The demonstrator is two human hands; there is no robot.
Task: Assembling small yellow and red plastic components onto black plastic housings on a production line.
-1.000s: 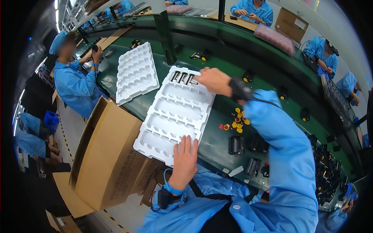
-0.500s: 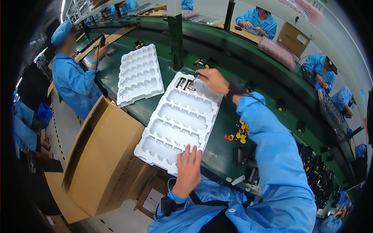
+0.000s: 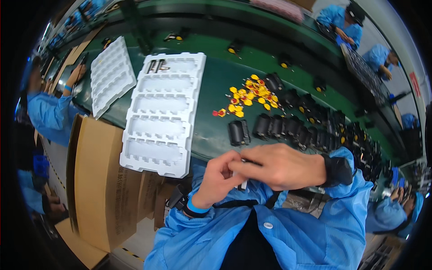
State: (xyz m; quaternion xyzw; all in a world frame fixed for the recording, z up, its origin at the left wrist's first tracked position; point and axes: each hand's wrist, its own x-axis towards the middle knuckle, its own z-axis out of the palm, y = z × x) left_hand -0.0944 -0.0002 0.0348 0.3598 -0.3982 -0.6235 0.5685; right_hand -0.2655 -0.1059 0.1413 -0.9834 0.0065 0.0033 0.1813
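My left hand [image 3: 215,179] and my right hand [image 3: 284,165] meet in front of my chest, just past the table's near edge. Their fingers are closed around a small dark part [image 3: 249,162], mostly hidden by the fingers. A white bit shows below the fingertips. Left of them lies a white molded tray [image 3: 189,135] with rows of notched compartments. A few slim black-and-metal parts [image 3: 156,66] sit at the left of its far row. Close beyond my hands, a black cylindrical housing [image 3: 238,132] rests on the green table [image 3: 211,144].
Yellow and red small pieces [image 3: 243,96] lie scattered beyond the housing. Several black housings [image 3: 292,128] line up to the right. A second white tray [image 3: 112,76] lies far left, near a cardboard box [image 3: 101,180]. Co-workers in blue [image 3: 51,108] stand or sit around.
My right hand has left the tray's far row and come back toward my chest. My left hand has let go of the tray's near edge and joined it. The view has turned right.
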